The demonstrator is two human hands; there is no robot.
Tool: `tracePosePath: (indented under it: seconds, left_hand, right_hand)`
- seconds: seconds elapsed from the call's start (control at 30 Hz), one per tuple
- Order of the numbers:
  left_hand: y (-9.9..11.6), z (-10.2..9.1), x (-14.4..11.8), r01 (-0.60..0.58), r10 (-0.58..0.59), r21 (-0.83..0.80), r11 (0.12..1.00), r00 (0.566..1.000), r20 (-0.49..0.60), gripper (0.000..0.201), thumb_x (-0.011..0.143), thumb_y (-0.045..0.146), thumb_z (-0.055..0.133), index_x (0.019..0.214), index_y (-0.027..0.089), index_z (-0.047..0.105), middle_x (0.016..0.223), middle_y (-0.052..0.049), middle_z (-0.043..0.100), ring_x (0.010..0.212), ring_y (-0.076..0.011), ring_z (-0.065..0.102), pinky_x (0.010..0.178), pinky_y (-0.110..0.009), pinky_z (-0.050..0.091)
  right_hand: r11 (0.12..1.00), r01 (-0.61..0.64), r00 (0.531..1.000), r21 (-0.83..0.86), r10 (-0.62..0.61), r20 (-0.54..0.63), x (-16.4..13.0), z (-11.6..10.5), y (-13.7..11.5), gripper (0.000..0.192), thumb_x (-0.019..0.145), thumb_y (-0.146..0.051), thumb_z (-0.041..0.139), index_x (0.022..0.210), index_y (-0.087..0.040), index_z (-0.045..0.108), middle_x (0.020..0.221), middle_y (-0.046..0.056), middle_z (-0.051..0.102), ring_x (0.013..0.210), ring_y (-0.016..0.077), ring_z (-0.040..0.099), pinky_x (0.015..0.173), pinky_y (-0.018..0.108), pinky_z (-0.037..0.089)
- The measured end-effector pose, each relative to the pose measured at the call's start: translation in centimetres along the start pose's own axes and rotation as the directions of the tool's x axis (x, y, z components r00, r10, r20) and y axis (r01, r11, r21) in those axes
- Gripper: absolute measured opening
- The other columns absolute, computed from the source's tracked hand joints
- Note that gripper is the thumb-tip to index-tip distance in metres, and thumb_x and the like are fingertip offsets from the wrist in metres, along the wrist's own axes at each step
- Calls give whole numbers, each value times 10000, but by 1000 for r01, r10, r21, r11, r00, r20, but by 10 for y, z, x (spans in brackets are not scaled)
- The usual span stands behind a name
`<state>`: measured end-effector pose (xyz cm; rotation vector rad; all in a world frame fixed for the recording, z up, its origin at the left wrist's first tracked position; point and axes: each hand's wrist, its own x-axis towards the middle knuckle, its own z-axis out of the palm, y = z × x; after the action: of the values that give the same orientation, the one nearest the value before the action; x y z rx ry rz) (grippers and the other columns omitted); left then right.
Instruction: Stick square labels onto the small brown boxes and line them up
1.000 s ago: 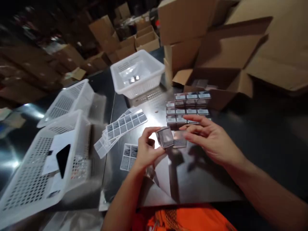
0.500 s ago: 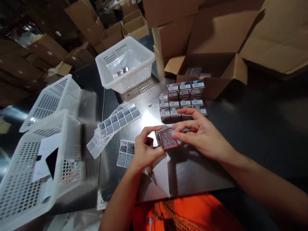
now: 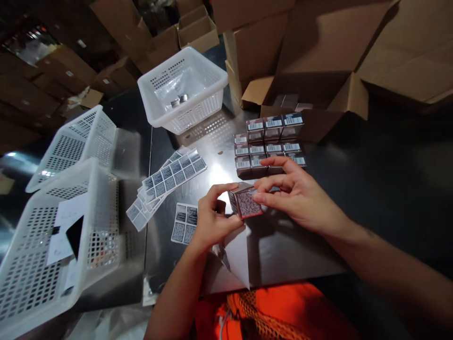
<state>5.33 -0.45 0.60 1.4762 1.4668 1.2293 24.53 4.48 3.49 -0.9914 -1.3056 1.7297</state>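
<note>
While sticker sheets (image 3: 170,177) lie fanned at left, the left hand (image 3: 212,219) pinches the small box (image 3: 245,203) just above the steel table (image 3: 283,255). Right hand (image 3: 297,196) curls fingertips onto its label face, apparently smoothing it. Box near-cubic, no clear long axis; label faces the wearer. Next calls for firm, even pressure.

Both hands, left hand (image 3: 212,222) and right hand (image 3: 300,198), pinch a small box (image 3: 245,202) above the steel table (image 3: 283,255).
</note>
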Motion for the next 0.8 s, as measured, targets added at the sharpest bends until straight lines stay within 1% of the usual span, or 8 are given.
tracePosePath:
  seconds: [0.17,0.4,0.57,0.8]
  left_hand:
    - [1,1,0,-14,14,-23,1000,1000,-5,483,558,226,840,1012,210,675,913,13,728,383,20,300,334,-148,175]
    - [0,0,0,6,-6,-1,1000,1000,-1,487,550,223,821,1017,212,680,877,23,720,389,14,297,338,-153,171]
    - [0,0,0,-4,4,-9,1000,1000,4,487,555,251,846,1008,210,673,944,3,740,383,21,291,341,-151,177]
    - [-1,0,0,-23,23,-9,1000,1000,-1,488,558,217,846,1017,209,683,912,10,736,386,21,291,342,-146,181]
  right_hand:
    - [1000,5,1000,0,-5,5,0,-1,1,727,686,-446,904,1236,-229,481,781,-14,705,691,194,707,596,274,583]
    - [1000,-5,1000,-28,4,-10,1,-1,1,724,673,-480,897,1214,-228,487,766,-13,711,711,202,712,605,281,581]
    - [999,1,1000,-39,-2,-10,1,-2,2,722,666,-486,895,1212,-233,497,752,-22,705,766,218,716,621,290,580]
    - [1000,6,1000,-17,-6,-18,0,0,2,697,673,-443,902,1192,-234,487,732,-39,688,667,179,691,556,250,552]
